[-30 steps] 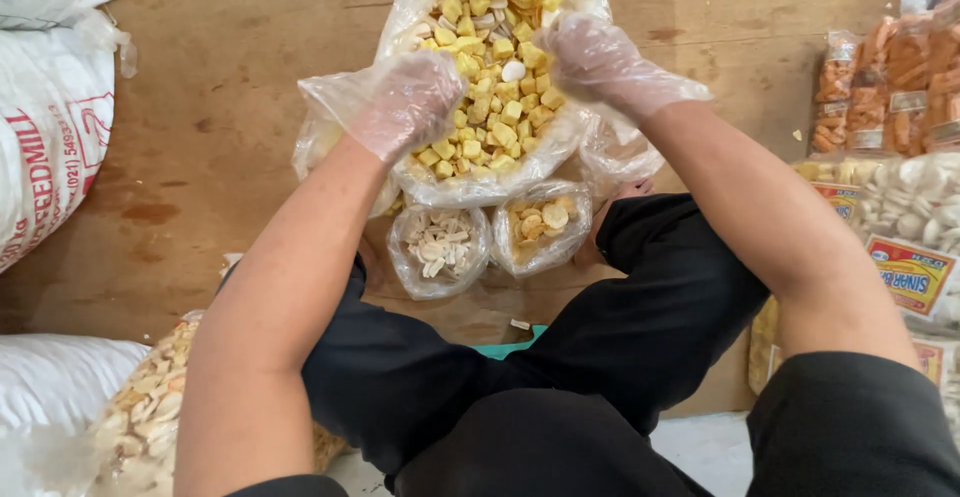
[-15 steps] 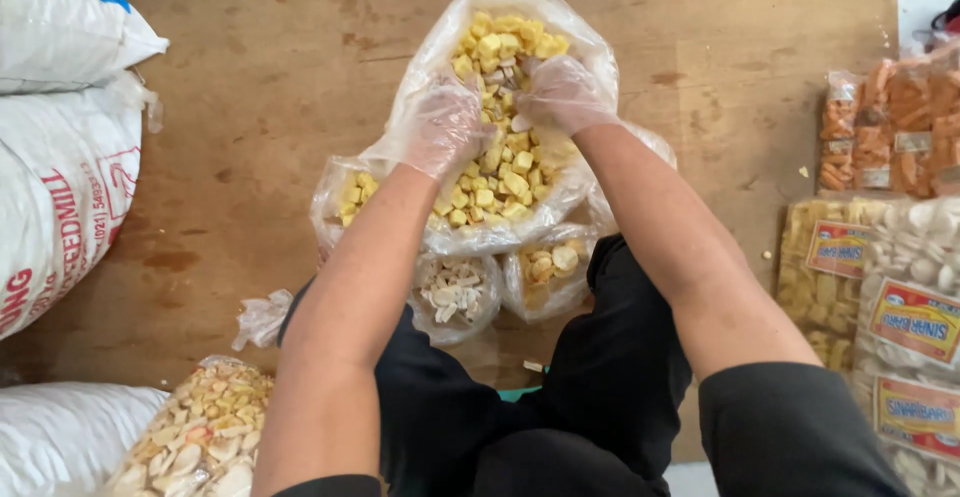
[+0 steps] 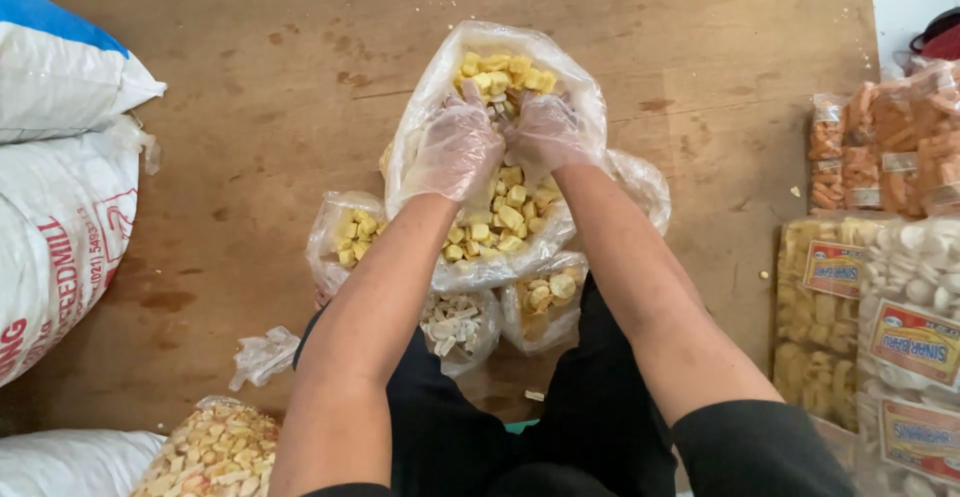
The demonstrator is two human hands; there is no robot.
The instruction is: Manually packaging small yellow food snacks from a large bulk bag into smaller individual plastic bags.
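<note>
A large clear plastic bag of yellow cube-shaped snack pieces stands open on the brown wooden board in front of my knees. Both my hands wear thin clear plastic gloves and are inside the bag, side by side. My left hand and my right hand are cupped, with the fingers curled down into the pile of pieces. The fingertips are buried among the snacks.
Three small open bags sit near my legs: yellow cubes, white pieces, round yellow pieces. White sacks lie at the left, sealed snack packs at the right. A mixed snack bag and a crumpled plastic scrap lie lower left.
Both hands moved from the bag's rim into the bag and came together in the yellow pieces. The view shifted, so the bag sits lower in the picture.
</note>
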